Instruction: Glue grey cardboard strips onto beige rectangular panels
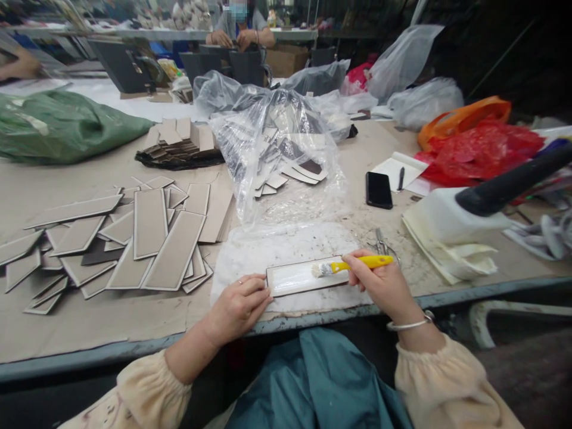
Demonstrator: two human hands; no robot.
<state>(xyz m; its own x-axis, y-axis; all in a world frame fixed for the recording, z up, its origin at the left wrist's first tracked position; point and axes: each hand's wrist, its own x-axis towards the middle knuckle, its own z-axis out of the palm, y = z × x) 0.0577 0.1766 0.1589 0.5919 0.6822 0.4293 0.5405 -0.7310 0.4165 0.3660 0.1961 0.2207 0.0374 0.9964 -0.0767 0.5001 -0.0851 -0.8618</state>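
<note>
A long flat piece (290, 280) with a dark edge and a wet, whitish surface lies on a white sheet (241, 250) near the table's front edge. The fingers of my left hand (243, 304) are pressed together on its left end. My right hand (379, 283) grips a yellow brush (369, 261), whose pale bristles touch the piece right of its middle. The piece's right end is partly hidden by my right hand. On the left of the table lies a loose pile of beige pieces with pale borders (149, 223).
Behind the sheet, a clear plastic bag (286, 202) holds more pieces. To the right are scissors (381, 241), a black phone (379, 190), a white container (456, 220) and a red bag (487, 149). A green bag (67, 125) lies back left. A person (241, 36) sits opposite.
</note>
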